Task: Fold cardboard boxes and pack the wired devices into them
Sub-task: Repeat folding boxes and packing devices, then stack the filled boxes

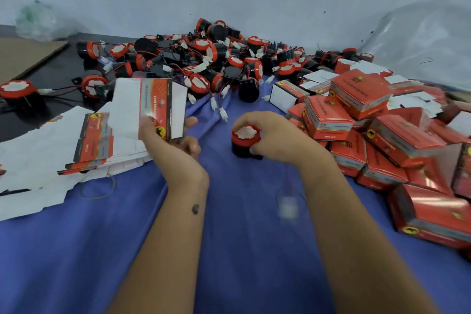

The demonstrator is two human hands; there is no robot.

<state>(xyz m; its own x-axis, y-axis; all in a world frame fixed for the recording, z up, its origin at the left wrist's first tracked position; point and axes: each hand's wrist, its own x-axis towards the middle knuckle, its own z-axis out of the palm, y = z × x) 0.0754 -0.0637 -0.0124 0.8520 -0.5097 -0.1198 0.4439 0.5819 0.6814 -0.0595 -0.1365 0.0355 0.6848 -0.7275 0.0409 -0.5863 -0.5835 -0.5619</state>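
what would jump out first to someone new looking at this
A heap of red and black wired devices fills the back of the blue cloth, with a pile of red boxes stacked on the right. In front, the left hand holds a flat box while the right hand grips one device.

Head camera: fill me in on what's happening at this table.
A person is packing wired devices into cartons. The left hand holds up a flat box blank, not yet folded open. The right hand has its grip on one red-topped black device standing on the blue cloth. Behind them lies a heap of loose devices, to the left a stack of flat blanks, and to the right a pile of closed boxes.
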